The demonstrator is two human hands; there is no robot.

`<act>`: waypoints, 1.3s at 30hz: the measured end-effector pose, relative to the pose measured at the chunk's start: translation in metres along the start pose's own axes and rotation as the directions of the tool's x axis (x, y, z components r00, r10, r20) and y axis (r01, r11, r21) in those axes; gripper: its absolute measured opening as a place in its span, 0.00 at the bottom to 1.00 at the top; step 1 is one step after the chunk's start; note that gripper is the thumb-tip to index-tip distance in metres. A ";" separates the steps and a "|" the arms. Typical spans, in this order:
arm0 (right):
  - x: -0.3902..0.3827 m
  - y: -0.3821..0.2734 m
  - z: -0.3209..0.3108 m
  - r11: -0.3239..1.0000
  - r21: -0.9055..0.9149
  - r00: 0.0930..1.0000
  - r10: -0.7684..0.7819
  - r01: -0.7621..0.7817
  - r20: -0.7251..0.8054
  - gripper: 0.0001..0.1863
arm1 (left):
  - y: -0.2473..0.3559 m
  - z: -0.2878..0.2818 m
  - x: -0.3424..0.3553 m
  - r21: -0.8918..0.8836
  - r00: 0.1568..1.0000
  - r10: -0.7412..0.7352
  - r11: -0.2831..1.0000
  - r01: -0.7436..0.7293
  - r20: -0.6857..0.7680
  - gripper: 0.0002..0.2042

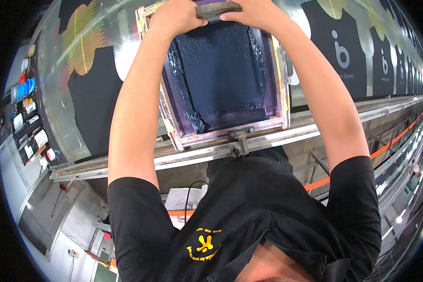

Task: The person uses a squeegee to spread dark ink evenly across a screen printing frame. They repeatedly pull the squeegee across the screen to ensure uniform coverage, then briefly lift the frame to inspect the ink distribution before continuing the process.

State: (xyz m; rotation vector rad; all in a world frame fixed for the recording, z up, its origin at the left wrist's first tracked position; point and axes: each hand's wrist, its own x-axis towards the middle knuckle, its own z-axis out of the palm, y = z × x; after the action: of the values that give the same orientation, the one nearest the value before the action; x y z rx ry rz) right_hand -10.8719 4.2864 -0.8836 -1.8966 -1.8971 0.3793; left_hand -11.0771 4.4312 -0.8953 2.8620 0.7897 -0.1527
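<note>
A screen-printing frame [283, 94] lies on the long table in front of me, its mesh coated with dark blue-black ink [223, 70] that is ridged thickly along both sides. At its far end, both hands are closed on a squeegee [216, 9], a grey bar set across the frame. My left hand [177, 16] grips its left part and my right hand [253, 13] its right part, thumbs pointing toward each other. The far fingers are partly cut off by the picture's top edge. A metal clamp [241, 141] sits at the frame's near edge, by the table rail.
Black fabric pieces [94, 103] lie on the table at left, and pieces with a pale print [336, 51] run off to the right. A metal rail [192, 157] edges the table near my body. Bottles and containers [28, 122] stand at far left. An orange strip [395, 141] runs below the rail.
</note>
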 end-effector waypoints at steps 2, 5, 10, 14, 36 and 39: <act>0.002 -0.001 0.023 0.987 -0.148 0.997 0.065 -0.069 -0.031 0.21 | 0.016 -0.003 -0.010 -0.078 0.995 -0.097 0.992 0.096 -0.013 0.16; -0.040 -0.018 0.042 0.968 -0.169 0.979 0.195 -0.183 0.055 0.18 | 0.036 0.018 -0.044 -0.129 0.992 -0.123 0.984 0.121 -0.011 0.18; -0.159 -0.056 0.059 0.987 -0.159 0.994 -0.037 0.021 -0.101 0.21 | 0.105 0.051 -0.148 -0.180 0.986 -0.145 0.975 0.128 -0.082 0.07; -0.232 -0.101 0.051 0.998 -0.035 0.998 0.054 -0.054 0.006 0.22 | 0.150 0.066 -0.221 -0.226 0.991 -0.129 0.965 0.130 0.019 0.21; -0.171 0.015 0.022 0.606 0.623 0.589 0.761 -0.495 -0.273 0.19 | 0.043 -0.022 -0.073 -0.221 0.986 -0.120 0.971 0.093 -0.116 0.21; -0.175 0.031 0.028 0.633 0.602 0.587 0.748 -0.488 -0.310 0.18 | 0.076 0.005 -0.121 -0.220 0.971 -0.090 0.975 0.040 -0.221 0.23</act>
State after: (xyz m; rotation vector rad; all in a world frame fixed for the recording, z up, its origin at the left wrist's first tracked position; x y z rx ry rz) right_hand -10.8629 4.1163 -0.9415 -1.9993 -0.6101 0.3996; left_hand -11.1418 4.3059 -0.8729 2.6798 0.8835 0.2465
